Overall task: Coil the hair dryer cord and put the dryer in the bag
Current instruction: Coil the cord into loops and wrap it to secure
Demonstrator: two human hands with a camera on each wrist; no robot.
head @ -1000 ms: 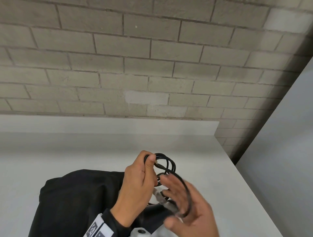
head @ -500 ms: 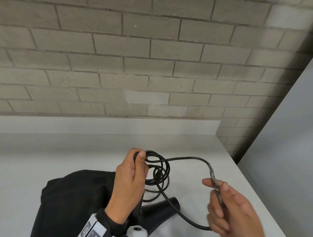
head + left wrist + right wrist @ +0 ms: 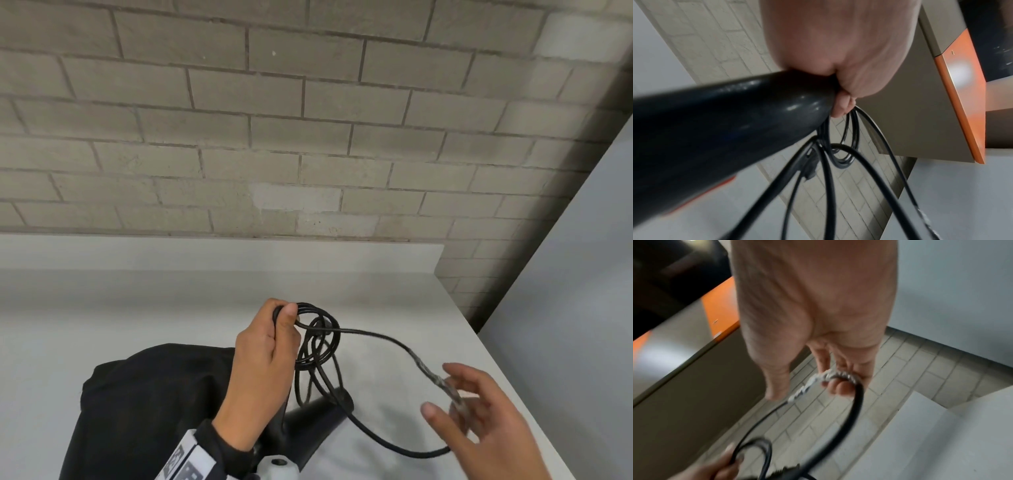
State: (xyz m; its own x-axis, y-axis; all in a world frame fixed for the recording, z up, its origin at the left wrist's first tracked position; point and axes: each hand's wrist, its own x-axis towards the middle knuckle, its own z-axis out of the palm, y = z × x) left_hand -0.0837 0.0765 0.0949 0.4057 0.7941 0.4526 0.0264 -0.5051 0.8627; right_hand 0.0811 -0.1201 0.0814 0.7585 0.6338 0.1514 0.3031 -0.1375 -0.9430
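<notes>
My left hand [image 3: 284,318] grips several coiled loops of the black cord [image 3: 318,339], thumb on top. The black hair dryer [image 3: 318,414] sits just below that hand; in the left wrist view its body [image 3: 715,123] runs out from the palm of my left hand [image 3: 842,104]. A wide loop of cord swings right to my right hand [image 3: 459,394]. There the cord's silvery taped stretch [image 3: 818,379] bends round one hooked finger, while the thumb and other fingers are spread. The black bag [image 3: 147,404] lies on the white table [image 3: 102,325], left of the dryer.
A grey brick wall [image 3: 308,137] stands behind the table. The table's right edge [image 3: 507,377] runs diagonally beside my right hand, with a grey panel [image 3: 575,308] beyond it. An orange-edged cabinet [image 3: 962,97] shows in the wrist views.
My right hand has swung out to the right, drawing the cord from a tight loop into a wide one. Its fingers have spread from a pinch. The left hand keeps its grip.
</notes>
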